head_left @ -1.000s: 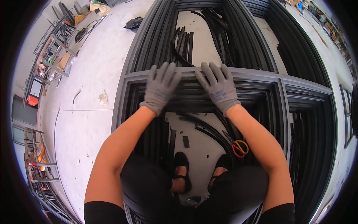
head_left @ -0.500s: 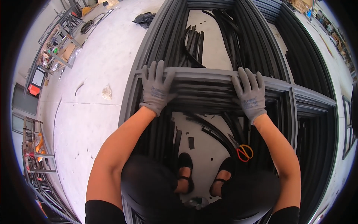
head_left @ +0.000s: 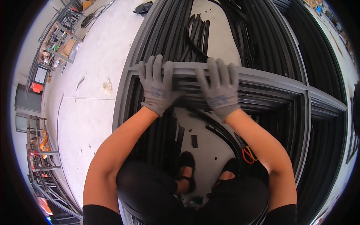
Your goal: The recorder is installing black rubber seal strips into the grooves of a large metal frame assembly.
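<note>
My left hand [head_left: 155, 84] and my right hand [head_left: 220, 87] both wear grey gloves. They lie on the crossbar of a dark grey metal frame [head_left: 262, 77], the uppermost of a stack. The left hand's stretched fingers reach over the bar near its left corner. A short way to the right, my right hand has its fingers extended across the same bar. Both thumbs point down toward the inner opening. Beyond the bar lie black rubber-like strips [head_left: 205, 35]. Scissors [head_left: 248, 154] with red and yellow handles lie inside the near opening, partly behind my right forearm.
My shoes [head_left: 186, 165] stand on the floor inside the near opening, beside small black offcuts [head_left: 194, 141]. A black plastic bag [head_left: 143, 8] lies on the pale floor at far left. Racks of metal pieces [head_left: 43, 150] and a cluttered bench [head_left: 62, 52] line the left side.
My right hand has moved left along the crossbar, closer to my left hand, which stays near the corner. The view has shifted slightly, and my right forearm now sits nearer the scissors.
</note>
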`<action>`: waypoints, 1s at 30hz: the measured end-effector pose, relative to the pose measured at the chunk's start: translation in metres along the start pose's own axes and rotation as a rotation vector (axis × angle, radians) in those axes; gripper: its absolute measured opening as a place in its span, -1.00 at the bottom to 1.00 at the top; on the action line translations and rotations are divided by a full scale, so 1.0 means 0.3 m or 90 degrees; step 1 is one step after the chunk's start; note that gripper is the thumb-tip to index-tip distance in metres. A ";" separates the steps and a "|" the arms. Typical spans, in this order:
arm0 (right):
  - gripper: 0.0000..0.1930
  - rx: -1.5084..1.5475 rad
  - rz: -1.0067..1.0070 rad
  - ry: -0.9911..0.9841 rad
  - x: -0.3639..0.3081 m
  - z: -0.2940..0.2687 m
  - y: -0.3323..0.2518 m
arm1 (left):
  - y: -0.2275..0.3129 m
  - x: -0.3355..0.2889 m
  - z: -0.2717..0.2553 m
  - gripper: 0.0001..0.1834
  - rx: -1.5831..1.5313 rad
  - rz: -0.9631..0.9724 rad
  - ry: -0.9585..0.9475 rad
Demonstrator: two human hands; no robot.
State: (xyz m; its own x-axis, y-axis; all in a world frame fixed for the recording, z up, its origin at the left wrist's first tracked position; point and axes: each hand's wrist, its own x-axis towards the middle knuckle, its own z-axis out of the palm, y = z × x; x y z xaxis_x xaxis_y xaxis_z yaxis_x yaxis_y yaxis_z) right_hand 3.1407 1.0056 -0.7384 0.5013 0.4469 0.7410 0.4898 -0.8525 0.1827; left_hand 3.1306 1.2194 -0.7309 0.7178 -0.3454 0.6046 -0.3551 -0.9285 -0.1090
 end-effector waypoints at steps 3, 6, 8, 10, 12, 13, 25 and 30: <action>-0.56 0.021 0.000 0.035 0.046 0.037 -0.073 | -0.003 -0.003 -0.006 0.20 0.020 0.001 0.025; -0.57 0.020 0.006 0.052 0.059 0.033 -0.090 | 0.004 0.035 -0.058 0.13 0.027 -0.016 0.020; -0.57 0.018 0.006 0.050 0.062 0.034 -0.089 | -0.058 0.068 -0.093 -0.01 -0.027 0.078 -0.140; -0.58 0.010 0.013 0.026 0.045 0.042 -0.094 | -0.095 0.118 -0.156 -0.15 -0.083 0.093 -0.231; -0.59 0.017 0.023 0.026 0.060 0.036 -0.120 | -0.146 0.131 -0.165 -0.22 -0.131 0.026 -0.328; -0.59 0.021 0.023 0.024 0.070 0.037 -0.131 | -0.150 0.130 -0.166 -0.35 -0.108 0.029 -0.312; -0.55 0.014 -0.068 -0.030 0.080 0.030 -0.098 | -0.127 0.158 -0.170 -0.46 -0.162 0.001 -0.328; -0.25 -0.167 -0.118 -0.402 -0.087 -0.228 0.267 | -0.120 0.165 -0.212 -0.43 -0.127 -0.077 -0.401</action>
State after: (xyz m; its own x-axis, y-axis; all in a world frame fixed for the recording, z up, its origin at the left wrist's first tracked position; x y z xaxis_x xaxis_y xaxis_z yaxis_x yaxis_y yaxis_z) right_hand 3.1182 0.9071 -0.6989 0.7827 0.5956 0.1805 0.4591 -0.7483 0.4788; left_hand 3.1407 1.2443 -0.6467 0.9502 -0.3110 0.0208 -0.3113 -0.9434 0.1148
